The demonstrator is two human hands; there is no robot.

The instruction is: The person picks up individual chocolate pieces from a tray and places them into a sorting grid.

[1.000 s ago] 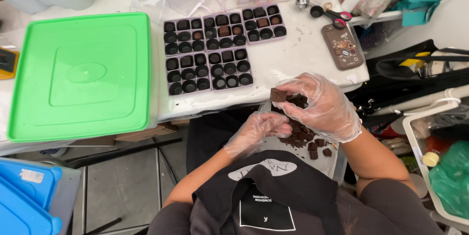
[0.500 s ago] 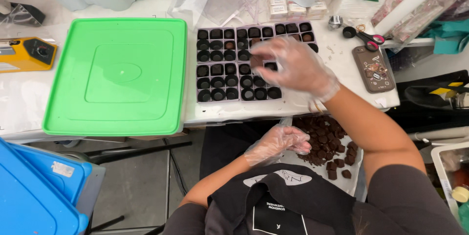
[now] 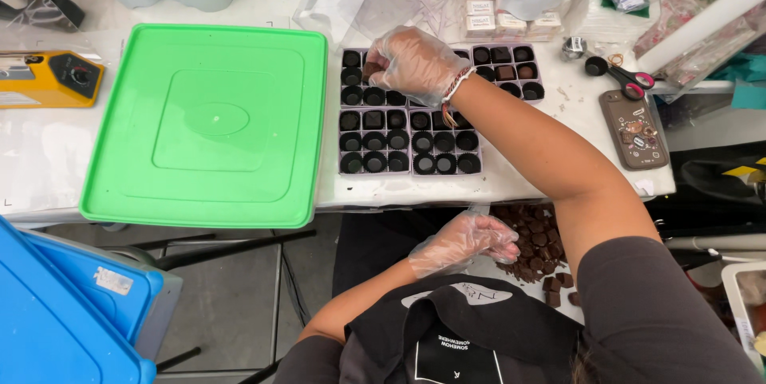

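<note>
while right hand (image 3: 411, 61) pinches chocolate over tray (image 3: 411, 162), green lid (image 3: 206, 124) beside; left hand (image 3: 467, 242) loose, empty.

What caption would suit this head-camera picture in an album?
Gloved right hand holds a chocolate over a black cup tray; gloved left hand rests by a chocolate pile.

The lid (image 3: 209, 124) lying flat is bright green. The counter (image 3: 48, 152) under it is white. The compartment trays (image 3: 408, 142) are black with clear rims, and the paper cups in them are dark brown to black. Both the right hand (image 3: 412, 61) and the left hand (image 3: 467, 240) wear clear, glossy gloves. A braided bracelet (image 3: 452, 89) shows red and white. The chocolates (image 3: 538, 244) are dark brown. The bin (image 3: 64, 312) is blue, the sealer (image 3: 49, 78) yellow with a black knob, the scissors (image 3: 626, 77) black with red inside the handles, and the apron (image 3: 463, 336) black with white print.
</note>
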